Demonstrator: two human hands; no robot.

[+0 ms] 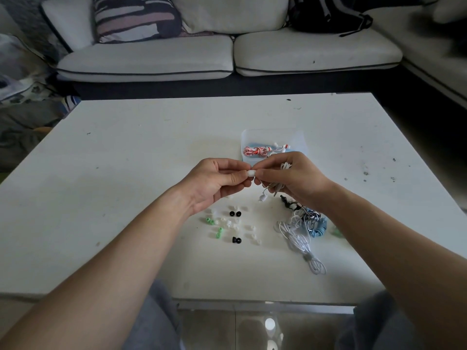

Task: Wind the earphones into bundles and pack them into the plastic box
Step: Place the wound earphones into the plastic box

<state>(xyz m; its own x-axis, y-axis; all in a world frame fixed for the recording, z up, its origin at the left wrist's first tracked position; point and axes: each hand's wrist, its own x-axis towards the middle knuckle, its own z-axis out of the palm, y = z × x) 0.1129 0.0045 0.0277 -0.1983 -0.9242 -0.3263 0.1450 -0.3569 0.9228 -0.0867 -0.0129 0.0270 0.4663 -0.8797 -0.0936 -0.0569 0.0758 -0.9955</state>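
Left grip: my left hand (214,180) pinches a white earbud (250,173) between thumb and fingertips, held above the table (126,147).
Right grip: my right hand (290,178) curls around the white cord (285,165) of the same set, with its fingertips meeting the bud from the other side.
Loose end: the second bud (263,197) dangles below my right hand, not held.
Task's things: the plastic box (300,137) stands just beyond my hands and holds a wound red-and-white striped bundle (255,151). The unwound heap (303,223) lies near my right forearm.
Risk, slipping: the bud is small and smooth, so I judge a weak pinch could drop it among the loose pieces.
Risk, tangling: the hanging end could snag the heap if I lower my hands, and loops in my fist may loosen if I ease off.
Risk, scattering: the loose ear tips (228,223), which are white, green and black, lie under my wrists, and a brushing forearm would roll them.
Around: a white cable (300,243), a black-and-white striped one and a blue one (319,227) overlap in the heap. I cannot tell which strand belongs to which.
In the way: nothing lies between my hands and the box, though its near edge is hidden behind my fingers.
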